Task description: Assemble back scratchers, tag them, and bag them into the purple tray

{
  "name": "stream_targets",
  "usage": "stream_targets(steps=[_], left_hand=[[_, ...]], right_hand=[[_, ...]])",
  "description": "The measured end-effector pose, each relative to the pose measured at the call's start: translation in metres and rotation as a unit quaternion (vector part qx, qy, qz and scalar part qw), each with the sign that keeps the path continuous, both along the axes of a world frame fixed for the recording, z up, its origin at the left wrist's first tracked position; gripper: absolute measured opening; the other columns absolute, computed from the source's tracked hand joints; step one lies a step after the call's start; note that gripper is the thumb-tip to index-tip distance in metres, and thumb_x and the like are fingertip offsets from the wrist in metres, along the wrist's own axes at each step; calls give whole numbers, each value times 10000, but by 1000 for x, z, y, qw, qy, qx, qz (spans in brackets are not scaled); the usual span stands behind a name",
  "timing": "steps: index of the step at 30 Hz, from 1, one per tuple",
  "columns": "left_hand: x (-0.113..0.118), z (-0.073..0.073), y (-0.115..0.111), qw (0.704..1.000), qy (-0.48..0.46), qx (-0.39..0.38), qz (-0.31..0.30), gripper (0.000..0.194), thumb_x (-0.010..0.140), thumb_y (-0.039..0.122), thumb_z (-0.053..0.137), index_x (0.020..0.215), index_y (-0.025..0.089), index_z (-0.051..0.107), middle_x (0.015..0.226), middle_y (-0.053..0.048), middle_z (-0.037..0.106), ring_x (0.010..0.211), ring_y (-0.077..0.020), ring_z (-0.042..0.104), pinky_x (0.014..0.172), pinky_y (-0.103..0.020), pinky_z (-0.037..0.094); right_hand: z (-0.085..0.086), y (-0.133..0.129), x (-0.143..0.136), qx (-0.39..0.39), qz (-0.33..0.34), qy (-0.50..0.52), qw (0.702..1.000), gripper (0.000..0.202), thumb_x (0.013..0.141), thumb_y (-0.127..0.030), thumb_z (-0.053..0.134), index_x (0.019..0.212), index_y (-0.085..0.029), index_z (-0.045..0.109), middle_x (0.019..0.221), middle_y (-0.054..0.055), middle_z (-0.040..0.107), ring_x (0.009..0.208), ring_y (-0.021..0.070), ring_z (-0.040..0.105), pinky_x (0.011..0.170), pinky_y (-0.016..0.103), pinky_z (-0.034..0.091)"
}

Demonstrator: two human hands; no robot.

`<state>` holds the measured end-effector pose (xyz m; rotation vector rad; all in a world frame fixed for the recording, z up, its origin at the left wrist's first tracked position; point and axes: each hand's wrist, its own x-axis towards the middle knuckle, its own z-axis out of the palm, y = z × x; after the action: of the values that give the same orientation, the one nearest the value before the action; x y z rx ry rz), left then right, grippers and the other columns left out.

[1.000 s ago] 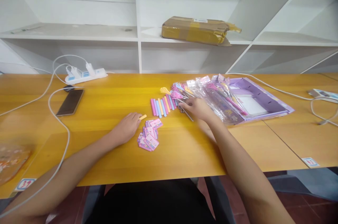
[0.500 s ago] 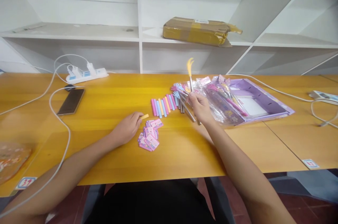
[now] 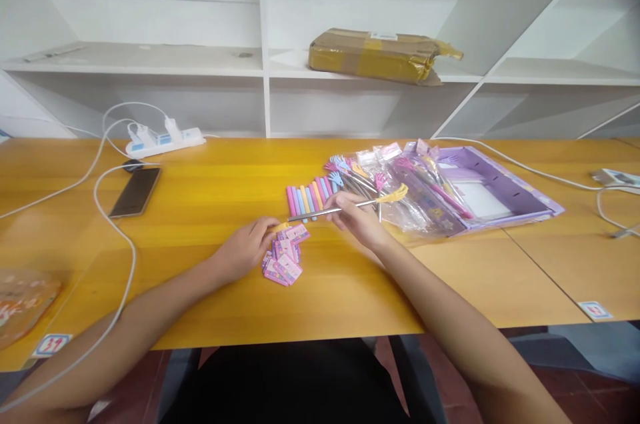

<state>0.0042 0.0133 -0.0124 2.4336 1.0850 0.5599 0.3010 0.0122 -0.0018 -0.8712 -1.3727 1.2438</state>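
While the right hand [image 3: 356, 219] pinches a metal rod with a yellow hand-shaped tip [image 3: 345, 208] held level, the left hand [image 3: 249, 245] grips a yellow sleeve [image 3: 278, 227] touching the rod's bare end, above the bench [image 3: 210, 197].

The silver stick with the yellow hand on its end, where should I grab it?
Grip the silver stick with the yellow hand tip at its bare metal middle, coming from above. It lies nearly level, the right hand pinches it there, and the left hand meets its free end.
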Motion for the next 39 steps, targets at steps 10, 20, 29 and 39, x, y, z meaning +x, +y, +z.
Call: stream_targets(steps=[10,20,29,39], left_hand=[[0,1,1,999,-9,2,-44,380,1119,345,281,1366,243,552,1277,-84,686,1161,-231,661,1045,-396,526],[-7,-14,6,994,-19,12,-110,391,1097,272,376,1466,255,504,1308,-102,654,1202,-236,623,1101,-419,496],[-6,-18,4,991,-37,-23,-128,510,1080,236,396,1571,358,460,1445,-55,645,1273,-229,639,1111,-400,520],[-5,-15,2,988,-70,14,-139,477,1102,236,358,1552,316,495,1295,-67,705,1145,-198,683,1025,-338,545]], right_hand=[[-4,0,3,20,18,-40,999,354,966,-542,655,904,-202,729,746,21,711,509,116,467,532,288,379],[5,-8,1,21,51,-64,996,354,998,-529,605,906,-205,713,732,20,669,560,135,514,566,293,415],[-9,-6,-2,12,101,-31,994,371,1054,-505,504,910,-207,671,724,5,597,575,146,523,598,302,416],[-15,-8,-5,34,104,-18,994,359,1074,-478,467,922,-205,644,731,-5,571,563,139,516,632,310,418]])
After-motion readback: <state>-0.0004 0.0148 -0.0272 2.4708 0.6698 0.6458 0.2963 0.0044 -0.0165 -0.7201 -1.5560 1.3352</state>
